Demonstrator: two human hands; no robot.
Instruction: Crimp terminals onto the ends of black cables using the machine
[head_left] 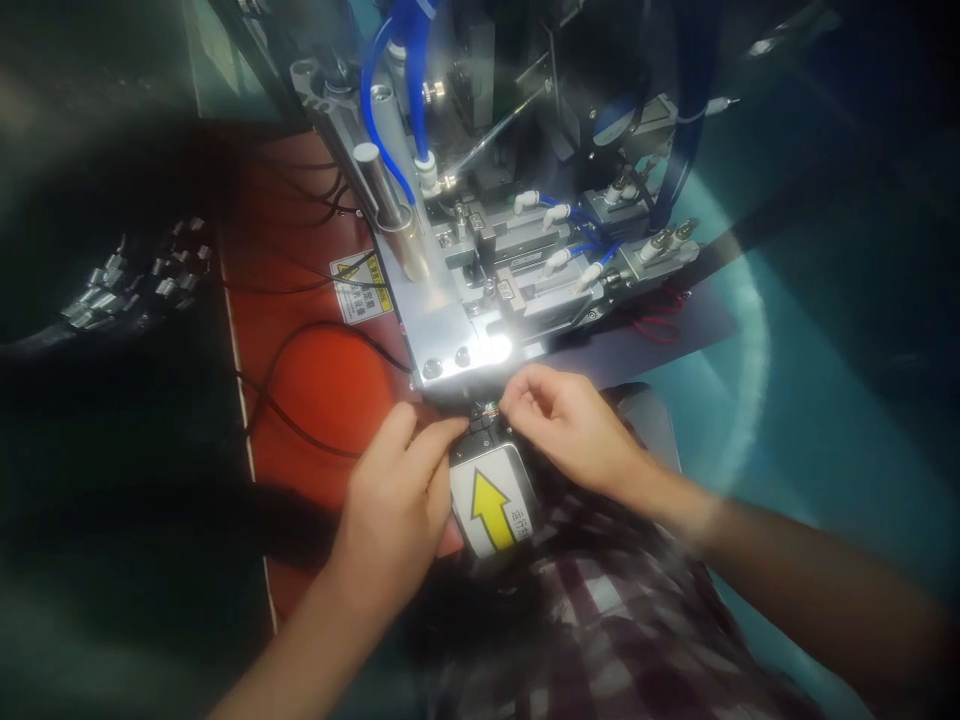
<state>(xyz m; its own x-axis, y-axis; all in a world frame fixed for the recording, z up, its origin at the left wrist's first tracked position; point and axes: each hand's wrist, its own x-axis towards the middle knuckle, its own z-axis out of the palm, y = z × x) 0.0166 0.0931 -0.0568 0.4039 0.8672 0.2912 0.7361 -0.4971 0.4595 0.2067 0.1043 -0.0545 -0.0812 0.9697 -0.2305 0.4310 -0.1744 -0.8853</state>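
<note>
Both hands meet at a small dark slot piece [484, 420] at the front of a bright metal machine [450, 330]. My left hand [397, 490] is closed, its thumb and forefinger pinched at the left side of that piece. On the other side my right hand [559, 420] is curled, fingertips together at a small shiny part [490, 409]. What either pinch holds is too small to make out. Just below the fingertips lies a white label with a yellow arrow [491, 505], on a block pointing toward the machine.
Blue air hoses [420, 90] and white fittings [559, 260] crowd the machine's top. A metal post [390, 205] rises at its left. Black cables [289, 420] cross the red surface [322, 390], near a warning label [361, 288]. Small metal parts [109, 285] lie far left.
</note>
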